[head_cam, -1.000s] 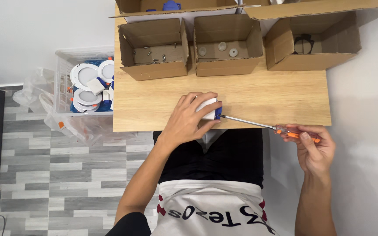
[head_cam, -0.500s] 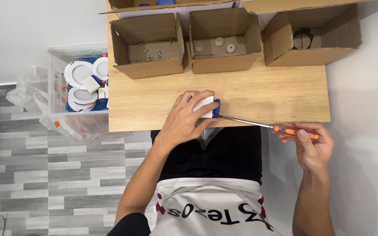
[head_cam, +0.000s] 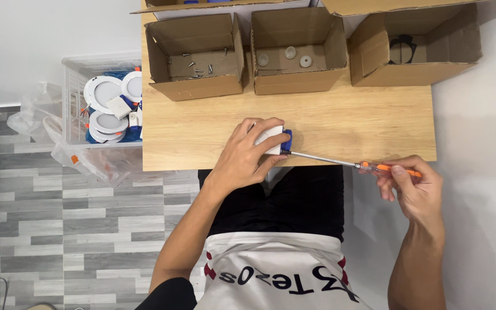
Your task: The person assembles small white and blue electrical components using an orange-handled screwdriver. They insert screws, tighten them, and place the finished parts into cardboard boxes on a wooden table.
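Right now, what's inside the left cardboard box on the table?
The left cardboard box holds a scatter of small screws on its floor. Its near wall hides the front strip of the floor, so anything there stays unseen.

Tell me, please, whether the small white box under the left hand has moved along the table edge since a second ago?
No. The white box sits at the same spot near the table's front edge, below the middle cardboard box.

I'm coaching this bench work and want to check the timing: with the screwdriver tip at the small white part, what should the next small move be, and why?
Probably turn the screwdriver in place. Its tip already meets the blue end of the white part, which the left hand presses to the table, and the right hand grips the orange handle, so nothing seems to need repositioning.
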